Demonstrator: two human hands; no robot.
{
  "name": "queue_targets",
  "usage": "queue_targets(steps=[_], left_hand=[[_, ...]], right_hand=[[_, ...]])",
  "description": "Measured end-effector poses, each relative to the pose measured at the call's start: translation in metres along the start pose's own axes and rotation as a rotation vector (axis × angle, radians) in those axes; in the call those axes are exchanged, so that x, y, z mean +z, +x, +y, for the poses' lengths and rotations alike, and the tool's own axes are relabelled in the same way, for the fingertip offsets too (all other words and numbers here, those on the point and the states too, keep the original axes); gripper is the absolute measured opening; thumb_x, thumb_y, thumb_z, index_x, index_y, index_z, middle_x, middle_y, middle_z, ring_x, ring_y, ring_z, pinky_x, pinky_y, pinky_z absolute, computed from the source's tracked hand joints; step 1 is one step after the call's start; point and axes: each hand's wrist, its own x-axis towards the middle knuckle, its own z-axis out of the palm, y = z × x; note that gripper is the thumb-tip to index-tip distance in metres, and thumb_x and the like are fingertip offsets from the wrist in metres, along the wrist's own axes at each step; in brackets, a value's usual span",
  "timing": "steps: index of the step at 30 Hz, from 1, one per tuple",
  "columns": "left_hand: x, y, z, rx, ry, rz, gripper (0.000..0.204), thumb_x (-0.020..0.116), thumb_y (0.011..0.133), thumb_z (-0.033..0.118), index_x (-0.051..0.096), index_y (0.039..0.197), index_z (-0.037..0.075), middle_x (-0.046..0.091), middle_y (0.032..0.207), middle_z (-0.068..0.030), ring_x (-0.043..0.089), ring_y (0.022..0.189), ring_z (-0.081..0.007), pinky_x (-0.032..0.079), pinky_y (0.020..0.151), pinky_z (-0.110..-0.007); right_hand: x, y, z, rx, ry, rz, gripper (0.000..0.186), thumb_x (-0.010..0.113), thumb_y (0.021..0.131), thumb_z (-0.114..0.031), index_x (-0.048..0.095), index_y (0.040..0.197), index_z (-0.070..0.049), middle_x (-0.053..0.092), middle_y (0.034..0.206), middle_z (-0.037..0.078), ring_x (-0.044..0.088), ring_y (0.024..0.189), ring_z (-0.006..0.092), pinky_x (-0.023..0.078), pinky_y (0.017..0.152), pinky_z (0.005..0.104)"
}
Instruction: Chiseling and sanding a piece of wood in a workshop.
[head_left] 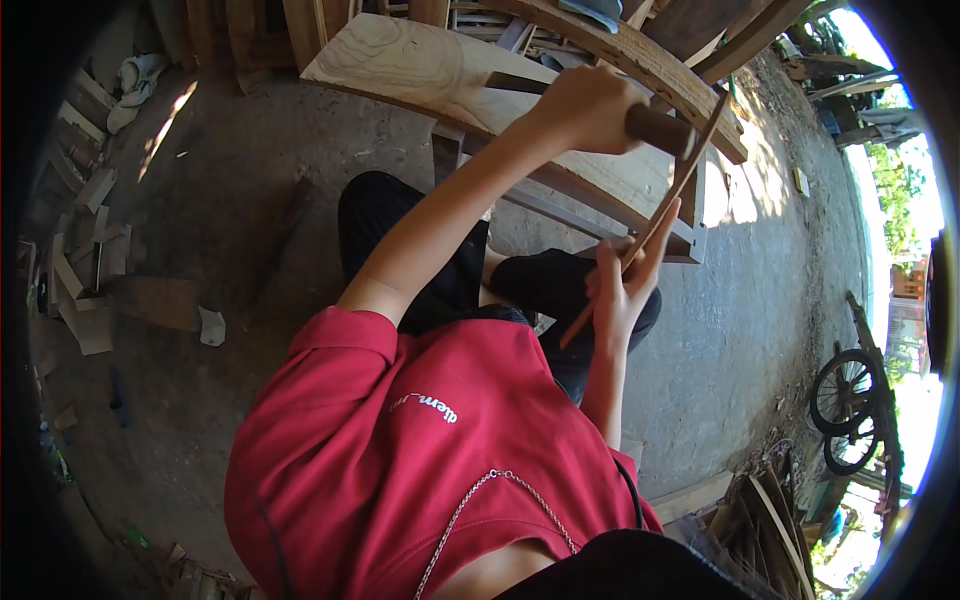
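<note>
My left hand (592,110) is closed in a fist round a tool with a thick, round brown handle (662,132). A dark, flat, tapered piece (516,82) shows on the other side of the fist and seems to belong to the same tool. My right hand (625,275) pinches a long, thin brown wooden strip (690,168) between thumb and fingers, its fingers pointing up along it. The strip stands at a slant, its upper end beside the end of the handle. Under both hands lies a broad pale wooden board (400,62) on a low wooden frame (683,240).
A curved wooden beam (640,62) crosses the far side of the board. Offcuts (85,290) are heaped at the left, and more timber (265,35) stands behind. At the right are a wheeled cart (850,400) and a sunlit opening. My bent legs (400,225) sit close to the board.
</note>
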Motion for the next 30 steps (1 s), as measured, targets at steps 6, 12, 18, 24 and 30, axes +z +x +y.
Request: queue_targets(steps=[6,12,18,24,30], left_hand=[[-0.027,-0.009,-0.041,0.019,0.061,0.089,0.026,0.072,0.061,0.031,0.068,0.077,0.011,0.064,0.069,-0.0119,0.063,0.069,-0.0281,0.050,0.065,-0.036],[-0.053,-0.022,-0.072,0.041,0.140,0.139,0.026,0.070,0.062,0.031,0.069,0.081,0.014,0.066,0.072,-0.0099,0.065,0.069,-0.0282,0.052,0.068,-0.036],[-0.074,-0.034,-0.082,0.072,0.139,0.159,0.028,0.071,0.064,0.035,0.069,0.083,0.014,0.066,0.073,-0.0108,0.065,0.069,-0.0274,0.052,0.068,-0.036],[-0.113,-0.047,-0.106,-0.106,0.236,0.130,0.025,0.068,0.069,0.031,0.068,0.083,0.010,0.066,0.075,-0.0107,0.065,0.071,-0.0246,0.052,0.065,-0.035],[-0.069,-0.023,-0.029,0.319,0.039,0.109,0.028,0.072,0.057,0.023,0.067,0.083,0.015,0.065,0.069,-0.0078,0.064,0.062,-0.0215,0.051,0.060,-0.033]], right_hand=[[0.004,0.011,0.008,-0.255,0.409,0.398,0.045,0.048,0.083,-0.001,0.039,0.127,-0.004,0.042,0.062,0.000,0.037,0.043,0.0056,0.031,0.036,0.0215],[0.036,0.004,0.001,-0.196,0.016,-0.061,0.071,0.056,0.080,0.001,0.022,0.141,-0.013,0.048,0.063,0.003,0.040,0.042,0.0066,0.032,0.037,0.0208],[0.058,0.012,0.026,-0.106,0.367,0.042,0.061,0.054,0.080,-0.007,0.029,0.135,-0.008,0.054,0.080,0.008,0.049,0.052,0.0123,0.041,0.044,0.0228],[0.051,0.029,-0.015,-0.385,-0.007,-0.086,0.078,0.060,0.071,0.003,0.021,0.138,-0.008,0.057,0.086,0.011,0.052,0.068,0.0139,0.043,0.059,0.0254],[-0.015,0.026,-0.027,-0.291,0.191,0.241,0.070,0.053,0.082,0.000,0.015,0.139,-0.019,0.046,0.077,0.005,0.036,0.044,0.0050,0.032,0.038,0.0185]])
